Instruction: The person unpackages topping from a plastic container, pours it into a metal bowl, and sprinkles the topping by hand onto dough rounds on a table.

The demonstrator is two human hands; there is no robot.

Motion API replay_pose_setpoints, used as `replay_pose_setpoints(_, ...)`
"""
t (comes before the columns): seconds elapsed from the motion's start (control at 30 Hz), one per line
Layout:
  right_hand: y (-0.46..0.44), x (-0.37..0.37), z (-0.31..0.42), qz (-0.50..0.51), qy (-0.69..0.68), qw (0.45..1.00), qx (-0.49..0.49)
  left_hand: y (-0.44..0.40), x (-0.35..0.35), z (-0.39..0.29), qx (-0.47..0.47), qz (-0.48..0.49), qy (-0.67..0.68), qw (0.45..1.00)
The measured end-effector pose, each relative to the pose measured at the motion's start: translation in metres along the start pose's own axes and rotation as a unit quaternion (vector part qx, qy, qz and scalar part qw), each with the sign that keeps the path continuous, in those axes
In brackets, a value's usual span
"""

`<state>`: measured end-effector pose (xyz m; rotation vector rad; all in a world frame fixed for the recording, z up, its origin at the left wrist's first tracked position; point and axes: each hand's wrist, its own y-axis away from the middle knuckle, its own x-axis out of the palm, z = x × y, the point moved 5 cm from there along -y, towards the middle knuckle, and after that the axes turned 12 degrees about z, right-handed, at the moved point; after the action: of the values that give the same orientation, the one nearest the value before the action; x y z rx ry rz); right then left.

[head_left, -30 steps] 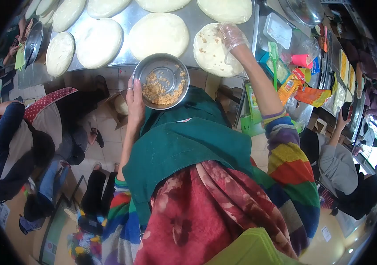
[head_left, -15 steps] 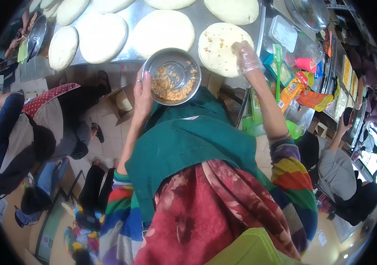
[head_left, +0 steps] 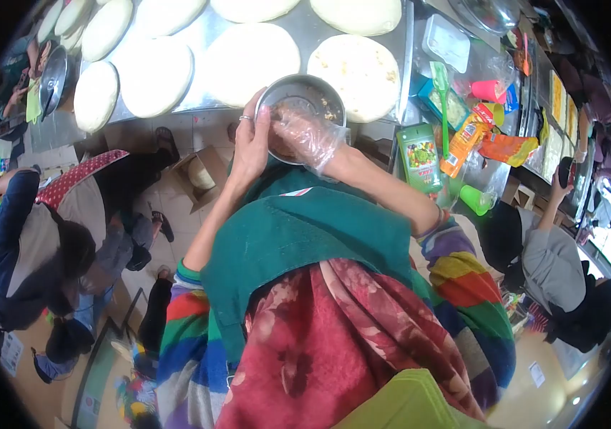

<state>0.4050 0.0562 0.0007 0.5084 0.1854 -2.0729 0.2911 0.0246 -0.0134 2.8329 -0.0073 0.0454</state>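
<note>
I saw the bowl (head_left: 304, 86) at the near edge of the counter (head_left: 198, 94), the left grip (head_left: 251, 139) at its left side, the right grip (head_left: 310, 137) inside. Dough rounds (head_left: 252, 61) lay in rows on the counter beyond. To their right I had a tub (head_left: 446, 41), with packets (head_left: 461, 149) nearer me. Left of the bowl, a carton (head_left: 214, 163) stood on the floor (head_left: 185, 227).

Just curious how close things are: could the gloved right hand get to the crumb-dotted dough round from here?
Probably yes: the right hand must first leave the metal bowl, but the dough round lies uncovered just beyond its rim.
</note>
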Motion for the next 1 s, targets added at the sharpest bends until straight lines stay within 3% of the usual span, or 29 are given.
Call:
replay_pose_setpoints(0.13, -0.003, -0.01, -0.01, 0.032, 0.105, 0.994, 0.028, 0.001, 0.006, 0.008, -0.011, 0.007, 0.025, 1.0)
replay_pose_setpoints(0.27, 0.001, -0.035, -0.008, 0.091, -0.175, 0.97, 0.141, 0.0, 0.01, 0.005, -0.025, 0.025, 0.05, 0.998)
replay_pose_setpoints(0.37, 0.011, -0.056, -0.004, 0.047, -0.299, 0.946, 0.113, -0.004, 0.008, 0.013, -0.011, 0.032, 0.041, 0.999)
replay_pose_setpoints(0.4, 0.018, -0.066, -0.003, 0.044, -0.324, 0.928, 0.178, -0.004, 0.008, 0.014, -0.013, 0.03, 0.042, 0.999)
replay_pose_setpoints(0.5, 0.032, -0.092, -0.01, 0.039, -0.393, 0.904, 0.163, -0.005, 0.006, 0.015, -0.025, 0.029, 0.039, 0.998)
replay_pose_setpoints(0.57, 0.048, -0.107, -0.059, 0.023, -0.41, 0.91, 0.05, -0.004, 0.005, 0.012, -0.036, 0.032, 0.032, 0.998)
replay_pose_setpoints(0.63, 0.05, -0.116, -0.058, -0.045, -0.446, 0.894, 0.008, -0.004, 0.003, 0.015, -0.023, 0.025, 0.031, 0.999)
replay_pose_setpoints(0.67, 0.055, -0.123, -0.042, -0.105, -0.473, 0.875, 0.023, -0.004, 0.002, 0.016, -0.017, 0.022, 0.03, 0.999)
replay_pose_setpoints(0.73, 0.055, -0.13, -0.067, -0.129, -0.64, 0.753, 0.084, -0.001, 0.0, 0.017, -0.02, 0.017, 0.044, 0.999)
replay_pose_setpoints(0.83, 0.054, -0.14, -0.088, -0.177, -0.536, 0.811, 0.151, 0.005, -0.007, 0.02, -0.029, 0.0, 0.065, 0.997)
replay_pose_setpoints(0.87, 0.047, -0.144, -0.103, -0.125, -0.48, 0.856, 0.15, 0.008, -0.011, 0.022, -0.032, -0.007, 0.073, 0.997)
replay_pose_setpoints(1.0, 0.035, -0.161, -0.125, -0.114, -0.169, 0.939, 0.277, 0.02, -0.029, 0.033, -0.033, -0.05, 0.051, 0.997)
